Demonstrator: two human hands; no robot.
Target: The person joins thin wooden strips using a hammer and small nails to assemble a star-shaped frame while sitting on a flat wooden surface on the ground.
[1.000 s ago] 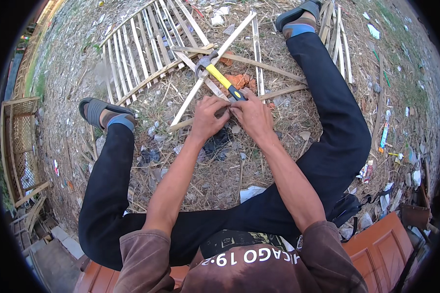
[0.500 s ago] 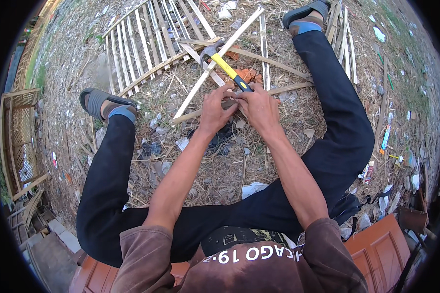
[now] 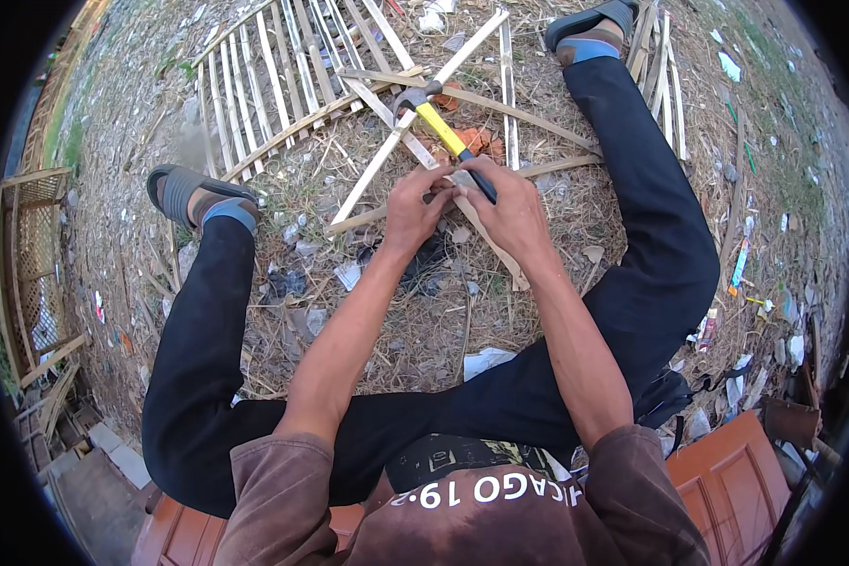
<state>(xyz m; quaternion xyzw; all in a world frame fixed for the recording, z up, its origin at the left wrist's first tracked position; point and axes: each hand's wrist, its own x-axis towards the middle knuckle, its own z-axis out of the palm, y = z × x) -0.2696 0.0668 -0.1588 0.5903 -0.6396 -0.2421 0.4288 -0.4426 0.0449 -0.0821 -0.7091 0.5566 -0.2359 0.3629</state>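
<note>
My left hand point(image 3: 415, 209) is closed, its thumb and fingertips pinched at a thin wooden strip point(image 3: 491, 240) that slants between my hands. My right hand point(image 3: 511, 215) is closed round the dark lower grip of a claw hammer point(image 3: 441, 130) with a yellow and black handle. The hammer's metal head points away from me and lies over crossing strips. The fingertips of both hands meet above the slanted strip; anything small between them cannot be made out. Just beyond, another pale strip point(image 3: 373, 174) crosses on the ground.
A slatted wooden panel point(image 3: 274, 90) lies at the far left. More loose strips point(image 3: 668, 90) lie beside my right foot. An orange scrap point(image 3: 479, 141) lies behind the hammer. A lattice frame point(image 3: 40, 264) stands at the left rim; litter and dry grass cover the ground.
A wooden strip's near end now shows slanting below my hands toward my right forearm. The hammer has shifted slightly, its handle end lower in my right hand.
</note>
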